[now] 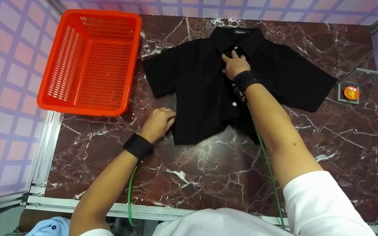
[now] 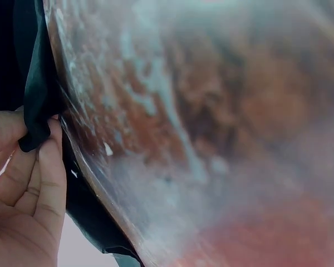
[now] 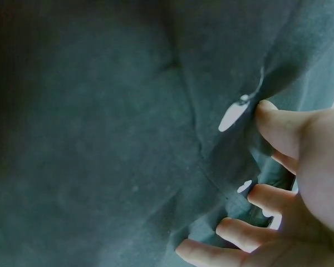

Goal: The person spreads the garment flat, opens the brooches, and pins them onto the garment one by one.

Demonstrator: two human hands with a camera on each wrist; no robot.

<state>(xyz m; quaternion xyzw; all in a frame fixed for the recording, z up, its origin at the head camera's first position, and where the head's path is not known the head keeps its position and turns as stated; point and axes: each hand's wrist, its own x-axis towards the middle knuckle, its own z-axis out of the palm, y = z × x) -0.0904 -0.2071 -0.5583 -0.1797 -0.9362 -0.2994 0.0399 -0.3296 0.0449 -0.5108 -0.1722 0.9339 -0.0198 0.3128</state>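
Your left hand [image 1: 157, 123] pinches the shirt [image 1: 195, 88] by its edge; your right hand [image 1: 236, 67] rests on it with fingers spread, one button [image 3: 234, 115] beside the thumb [image 3: 278, 125].

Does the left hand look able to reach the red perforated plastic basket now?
Probably yes: the basket is near, nothing visible between, but the left hand pinches the edge of the black short-sleeved shirt.

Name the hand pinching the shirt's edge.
The left hand, at the side of the black shirt; the right hand lies spread below the collar.
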